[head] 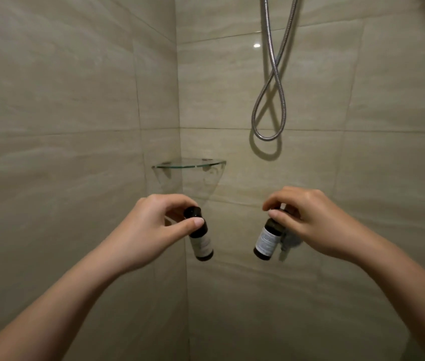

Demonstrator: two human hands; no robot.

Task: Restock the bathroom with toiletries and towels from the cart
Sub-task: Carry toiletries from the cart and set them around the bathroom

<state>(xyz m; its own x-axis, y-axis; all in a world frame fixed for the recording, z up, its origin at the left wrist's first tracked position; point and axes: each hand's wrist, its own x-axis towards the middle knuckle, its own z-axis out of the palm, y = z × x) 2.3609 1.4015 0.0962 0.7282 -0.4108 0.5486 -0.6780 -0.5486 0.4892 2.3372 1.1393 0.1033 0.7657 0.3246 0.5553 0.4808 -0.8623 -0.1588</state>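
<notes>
Low in the frame, left of centre, the left hand (151, 227) pinches a dark labelled bottle (200, 237) near its cap. Right of centre, the right hand (310, 225) pinches a second bottle (267, 239) the same way (both hang tilted). Each should be stood upright on the glass corner shelf (189, 165) above, one at a time, well back from its edge.

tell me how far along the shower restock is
Done: no bottle shows on the glass corner shelf yet. In hand: the left hand pinches the left bottle, the right hand the right bottle. Left: standing both on the shelf.
</notes>
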